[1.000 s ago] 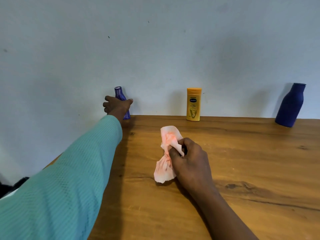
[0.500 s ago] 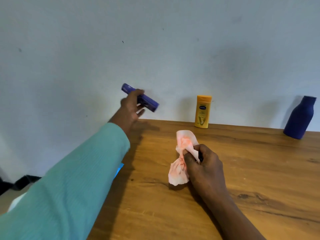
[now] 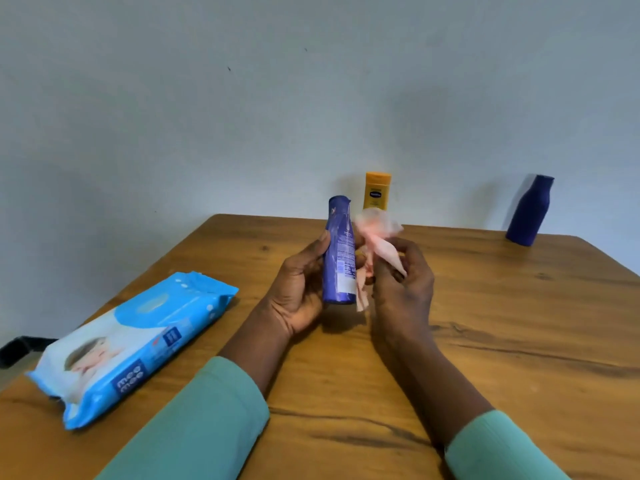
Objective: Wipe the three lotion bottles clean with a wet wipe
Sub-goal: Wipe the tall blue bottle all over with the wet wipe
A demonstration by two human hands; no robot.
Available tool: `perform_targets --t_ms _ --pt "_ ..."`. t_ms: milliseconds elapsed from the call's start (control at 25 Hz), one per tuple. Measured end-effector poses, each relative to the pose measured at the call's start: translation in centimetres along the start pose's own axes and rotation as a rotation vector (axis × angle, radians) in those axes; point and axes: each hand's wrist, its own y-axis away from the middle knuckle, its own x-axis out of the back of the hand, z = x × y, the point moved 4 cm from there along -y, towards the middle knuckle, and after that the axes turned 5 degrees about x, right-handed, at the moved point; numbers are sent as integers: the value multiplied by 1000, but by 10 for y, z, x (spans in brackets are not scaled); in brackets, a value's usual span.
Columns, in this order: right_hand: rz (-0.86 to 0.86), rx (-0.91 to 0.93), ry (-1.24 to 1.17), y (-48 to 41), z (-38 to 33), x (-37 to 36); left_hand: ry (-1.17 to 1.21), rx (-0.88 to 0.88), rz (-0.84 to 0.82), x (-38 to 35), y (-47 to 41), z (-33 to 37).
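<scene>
Both over table (image 3: 485,323) ctr: L fingers (image 3: 320,241) grip purple bottle (image 3: 339,252), R fingers (image 3: 414,252) pinch wipe (image 3: 381,242).

We see open desk (image 3: 502,341) on the right; wipes pack (image 3: 138,337) blocks the near left, yellow bottle (image 3: 377,190) and blue bottle (image 3: 528,211) line the far edge.

one head-worn view looks forward and down, close over the table (image 3: 519,341), facing the wall (image 3: 207,98).
</scene>
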Motion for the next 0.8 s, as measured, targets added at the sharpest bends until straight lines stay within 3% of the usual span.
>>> perform_targets --t_ms 160,360,680,800 --pt "-136 108 102 5 -7 -6 -14 9 21 11 -13 1" --pt "-298 330 434 16 -12 -18 -11 9 55 14 -14 4" --pt "-278 424 662 13 -11 -19 -370 -65 64 2 -18 -6" --pt "-103 552 626 -1 -26 -7 -528 -84 -58 -4 -19 -7"
